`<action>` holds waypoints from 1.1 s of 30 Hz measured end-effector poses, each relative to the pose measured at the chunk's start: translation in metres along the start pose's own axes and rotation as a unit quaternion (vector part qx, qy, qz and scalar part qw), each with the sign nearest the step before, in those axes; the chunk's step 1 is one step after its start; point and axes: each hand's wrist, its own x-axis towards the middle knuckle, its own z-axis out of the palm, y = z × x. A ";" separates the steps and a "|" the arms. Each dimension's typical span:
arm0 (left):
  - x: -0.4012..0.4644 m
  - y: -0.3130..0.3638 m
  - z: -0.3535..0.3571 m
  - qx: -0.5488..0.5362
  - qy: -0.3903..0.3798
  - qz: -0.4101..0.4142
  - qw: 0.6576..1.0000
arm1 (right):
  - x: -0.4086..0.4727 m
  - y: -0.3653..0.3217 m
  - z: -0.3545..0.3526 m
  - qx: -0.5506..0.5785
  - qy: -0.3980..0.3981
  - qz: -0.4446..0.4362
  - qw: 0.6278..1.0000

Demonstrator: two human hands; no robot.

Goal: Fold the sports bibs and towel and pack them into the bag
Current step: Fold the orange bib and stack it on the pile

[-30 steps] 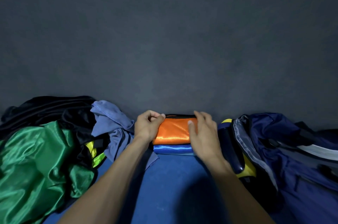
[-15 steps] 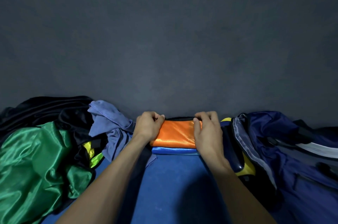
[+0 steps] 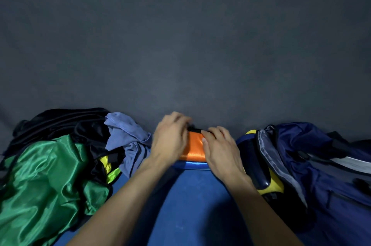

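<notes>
Both hands grip the folded orange bib (image 3: 193, 149): left hand (image 3: 170, 139) curls over its left end, right hand (image 3: 218, 150) over its right, likely squaring the fold. A blue bib (image 3: 192, 165) lies beneath; the open bag (image 3: 301, 165) waits just right, unfolded green bib (image 3: 44, 181) left.
</notes>
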 end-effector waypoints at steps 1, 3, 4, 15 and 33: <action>-0.006 0.006 0.005 0.022 -0.034 0.037 0.998 | 0.000 -0.001 -0.001 -0.005 -0.005 -0.002 1.000; -0.020 0.014 0.016 0.063 -0.105 0.033 0.992 | -0.002 -0.003 -0.003 -0.009 -0.024 0.004 1.000; -0.025 0.011 0.022 0.068 -0.127 0.007 0.990 | -0.004 -0.003 -0.004 -0.008 -0.034 0.009 0.999; -0.033 -0.016 0.043 -0.099 -0.143 -0.130 0.976 | -0.016 0.003 0.010 0.056 -0.060 0.047 0.996; -0.039 -0.017 0.020 0.051 -0.231 0.024 0.971 | -0.012 0.004 -0.028 -0.010 -0.242 -0.001 0.970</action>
